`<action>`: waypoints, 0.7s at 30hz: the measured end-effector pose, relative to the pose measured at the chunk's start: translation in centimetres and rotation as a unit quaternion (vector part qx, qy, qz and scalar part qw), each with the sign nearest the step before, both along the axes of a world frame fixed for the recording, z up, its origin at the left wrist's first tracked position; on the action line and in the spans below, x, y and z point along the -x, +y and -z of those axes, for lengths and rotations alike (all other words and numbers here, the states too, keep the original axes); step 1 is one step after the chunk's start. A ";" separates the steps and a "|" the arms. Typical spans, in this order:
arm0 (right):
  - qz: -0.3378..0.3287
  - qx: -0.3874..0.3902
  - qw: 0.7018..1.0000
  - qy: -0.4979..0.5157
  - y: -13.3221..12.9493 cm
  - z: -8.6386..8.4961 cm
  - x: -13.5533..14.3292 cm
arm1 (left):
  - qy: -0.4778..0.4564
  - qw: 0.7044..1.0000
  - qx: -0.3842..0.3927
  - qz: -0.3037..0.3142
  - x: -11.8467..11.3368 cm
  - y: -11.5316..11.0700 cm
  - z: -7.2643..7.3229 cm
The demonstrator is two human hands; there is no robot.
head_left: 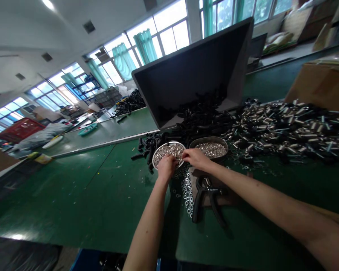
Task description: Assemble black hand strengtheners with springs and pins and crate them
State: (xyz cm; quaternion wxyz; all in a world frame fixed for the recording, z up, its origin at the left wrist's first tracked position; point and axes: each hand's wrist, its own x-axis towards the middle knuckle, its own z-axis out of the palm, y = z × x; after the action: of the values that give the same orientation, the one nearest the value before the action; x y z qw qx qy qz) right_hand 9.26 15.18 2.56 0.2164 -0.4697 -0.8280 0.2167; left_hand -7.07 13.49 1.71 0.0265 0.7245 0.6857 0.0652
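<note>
My left hand (pixel 167 166) is over a round white bowl (pixel 155 165) of small metal pins or screws, its fingers closed in among them. My right hand (pixel 198 159) reaches to the bowl's right rim with thumb and fingers pinched together. What either hand holds is too small to make out. Beside the right wrist stands an oval dark-rimmed container (pixel 211 149) of similar small shiny parts. Below my right forearm, a black V-shaped hand grip (pixel 197 199) with a metal spring lies partly on a brown board (pixel 196 174).
A strip of metal nuts (pixel 188 194) lies left of the board. Behind the bowls, a tilted grey bin (pixel 192 71) spills black handle parts (pixel 203 122). Many springs and black pieces (pixel 288 128) are heaped at right, before a cardboard box (pixel 322 86). The green table (pixel 101 203) extends left.
</note>
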 end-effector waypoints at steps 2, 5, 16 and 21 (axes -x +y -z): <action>0.000 0.015 1.000 0.024 -1.4 0.2 -2.2 | 0.006 1.000 0.006 0.002 -0.2 0.0 0.0; 0.010 0.034 0.998 0.045 -3.6 0.8 -5.4 | 0.012 1.000 0.007 -0.002 -0.5 0.0 0.0; -0.034 0.032 0.998 -0.034 -6.0 1.4 -7.0 | -0.020 0.999 0.036 0.024 -0.2 0.8 -0.3; -0.064 -0.001 0.988 -0.142 -5.8 1.0 -5.8 | -0.094 0.996 -0.006 0.006 -0.4 0.1 -0.5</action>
State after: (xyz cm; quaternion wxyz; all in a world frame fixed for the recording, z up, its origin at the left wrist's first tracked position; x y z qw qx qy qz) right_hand 15.02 9.36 1.53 0.0829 -0.4418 -0.8787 0.1606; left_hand -6.67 13.55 2.18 0.0874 0.7194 0.6753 0.1369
